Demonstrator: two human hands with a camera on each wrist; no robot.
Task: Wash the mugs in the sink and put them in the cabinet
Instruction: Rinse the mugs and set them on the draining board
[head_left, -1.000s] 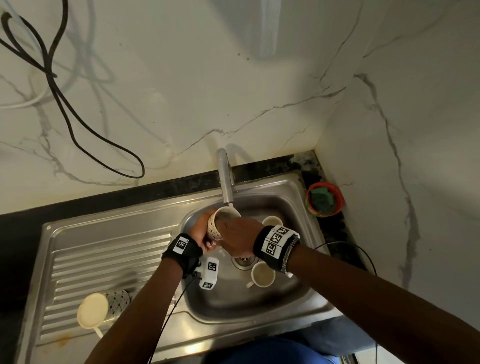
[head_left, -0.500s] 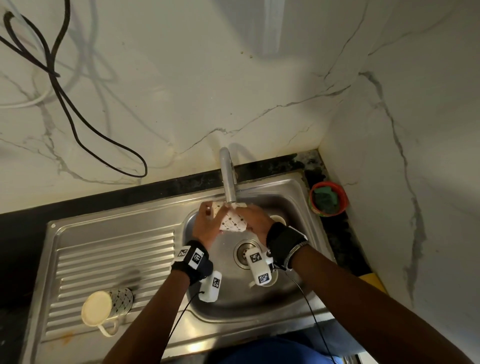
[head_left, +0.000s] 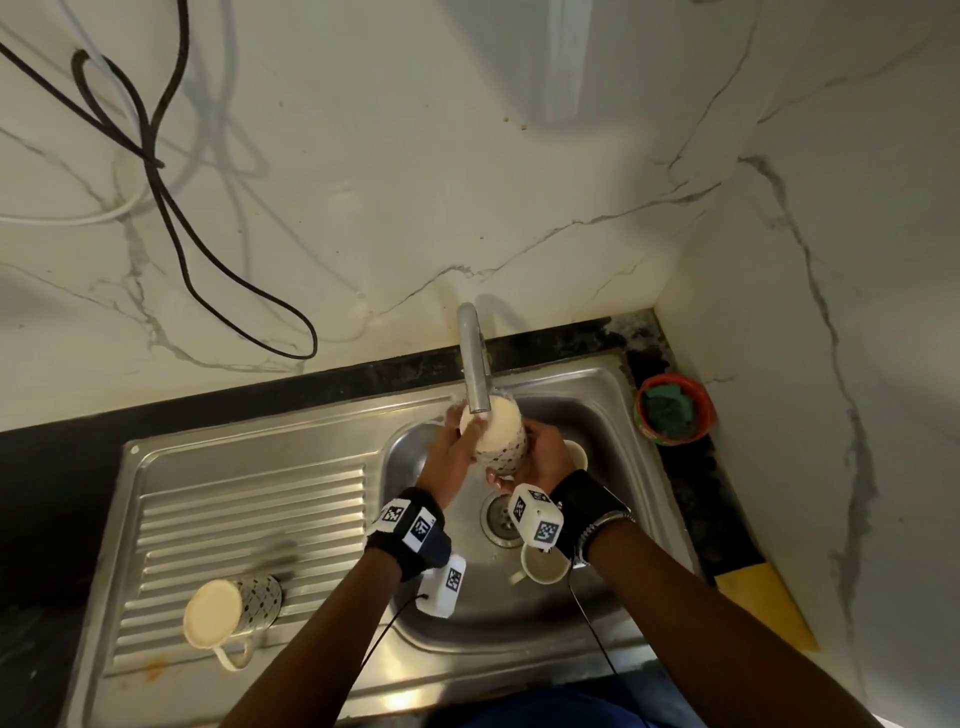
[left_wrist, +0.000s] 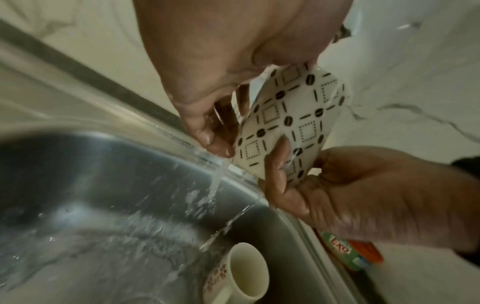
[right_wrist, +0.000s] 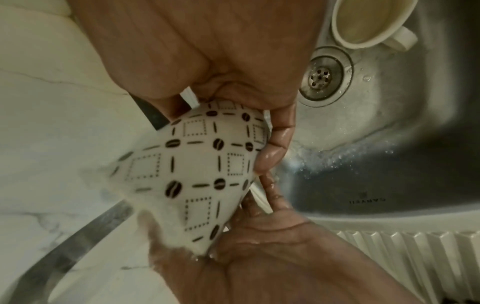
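Under the steel tap spout, both the left hand and right hand curl wet fingers round the cream mug with the bean pattern, so it could easily slip and crack on the steel sink basin below their fingertips.

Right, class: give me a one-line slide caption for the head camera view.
Both hands, left hand and right hand, hold a patterned mug under the tap over the sink.
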